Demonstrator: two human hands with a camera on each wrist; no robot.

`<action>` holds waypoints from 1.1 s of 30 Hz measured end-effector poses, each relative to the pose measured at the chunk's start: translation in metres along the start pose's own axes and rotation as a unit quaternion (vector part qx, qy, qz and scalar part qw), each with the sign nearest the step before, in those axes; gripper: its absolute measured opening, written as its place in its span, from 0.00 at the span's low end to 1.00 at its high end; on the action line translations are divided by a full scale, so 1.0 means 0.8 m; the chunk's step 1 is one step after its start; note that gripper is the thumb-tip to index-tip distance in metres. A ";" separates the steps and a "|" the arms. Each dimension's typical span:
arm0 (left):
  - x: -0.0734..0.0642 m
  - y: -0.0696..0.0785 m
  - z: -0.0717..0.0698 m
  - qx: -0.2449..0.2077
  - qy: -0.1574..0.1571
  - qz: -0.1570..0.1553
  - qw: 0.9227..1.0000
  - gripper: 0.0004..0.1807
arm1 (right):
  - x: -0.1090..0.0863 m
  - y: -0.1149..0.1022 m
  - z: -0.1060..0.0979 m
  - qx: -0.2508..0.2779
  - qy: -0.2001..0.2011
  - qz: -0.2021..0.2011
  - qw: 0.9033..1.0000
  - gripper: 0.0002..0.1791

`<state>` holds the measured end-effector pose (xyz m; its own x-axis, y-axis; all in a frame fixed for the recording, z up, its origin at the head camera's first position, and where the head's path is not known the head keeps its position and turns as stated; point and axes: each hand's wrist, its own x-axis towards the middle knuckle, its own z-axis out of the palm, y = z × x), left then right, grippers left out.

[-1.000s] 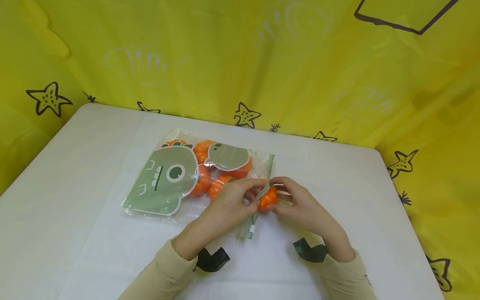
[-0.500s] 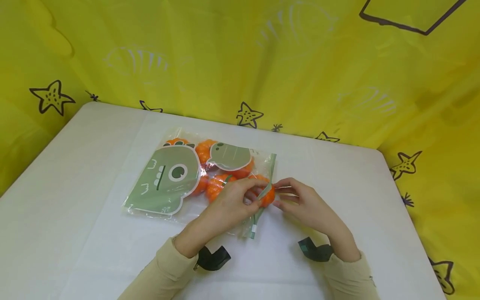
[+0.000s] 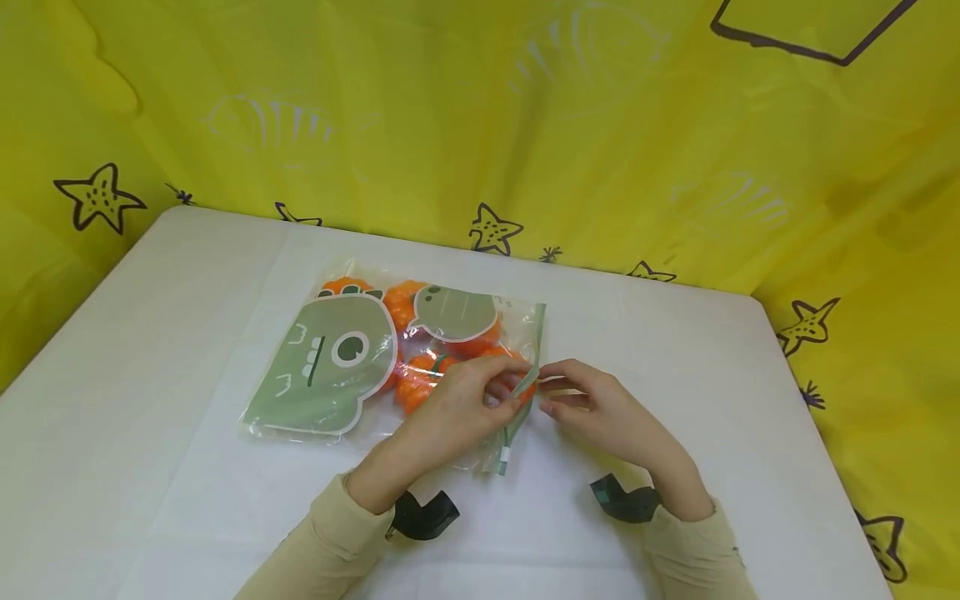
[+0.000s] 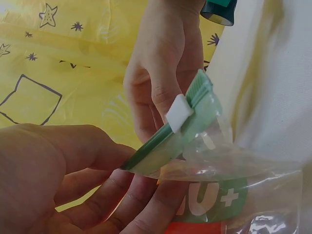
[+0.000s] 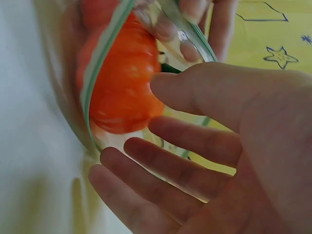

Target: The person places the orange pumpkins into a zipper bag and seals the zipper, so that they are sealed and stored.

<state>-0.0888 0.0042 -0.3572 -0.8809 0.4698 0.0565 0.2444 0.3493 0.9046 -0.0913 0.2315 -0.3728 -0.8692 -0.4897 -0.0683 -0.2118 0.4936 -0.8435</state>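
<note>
A clear zip bag (image 3: 330, 387) with a green monster print lies flat, several orange toy pumpkins (image 3: 422, 385) inside. My left hand (image 3: 459, 404) pinches the green zip edge near the bag's mouth between thumb and fingers, lifting that edge. In the right wrist view one pumpkin (image 5: 127, 73) sits just within the mouth, its green stem partly showing. My right hand (image 3: 613, 414) is beside the mouth, fingers extended and thumb apart, the fingertips close to that pumpkin; whether they touch it I cannot tell. A white slider (image 4: 179, 113) is on the zip strip.
The bag rests on a white-covered table (image 3: 187, 508). A yellow curtain (image 3: 420, 125) with starfish drawings hangs behind and along the sides. A black wrist mount (image 3: 423, 515) is on the left arm and another black mount (image 3: 625, 500) on the right.
The pumpkin at the mouth has gone leftward into the bag. My right hand has let go of it, and its fingers are now straighter. The left hand keeps its pinch on the edge.
</note>
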 end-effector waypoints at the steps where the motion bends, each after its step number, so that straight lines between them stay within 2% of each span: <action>1: 0.000 0.000 0.000 0.000 0.001 0.001 1.000 0.19 | 0.000 0.000 -0.001 -0.002 0.001 0.001 1.000 0.19; 4: 0.000 0.001 0.000 0.004 0.002 0.005 1.000 0.18 | -0.001 0.000 -0.002 0.000 -0.003 0.002 1.000 0.18; 12: -0.001 0.005 0.002 0.002 -0.010 -0.005 1.000 0.20 | 0.003 -0.003 0.007 0.028 -0.027 -0.039 0.998 0.16; 23: -0.001 0.003 0.001 0.003 -0.001 0.001 1.000 0.21 | 0.002 -0.003 0.002 0.009 -0.074 0.001 0.997 0.20; 28: -0.001 0.005 0.000 0.006 -0.002 0.011 1.000 0.22 | 0.001 -0.002 0.001 -0.001 -0.089 -0.006 0.996 0.19; 33: -0.002 0.006 0.000 0.015 0.007 0.021 1.000 0.22 | 0.001 -0.001 0.005 -0.030 -0.084 -0.035 0.995 0.16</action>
<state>-0.0859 0.0052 -0.3532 -0.8753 0.4732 0.0995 0.2924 0.3540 0.8884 -0.0903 0.2279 -0.3742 -0.7652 -0.6354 -0.1035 -0.2990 0.4932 -0.8169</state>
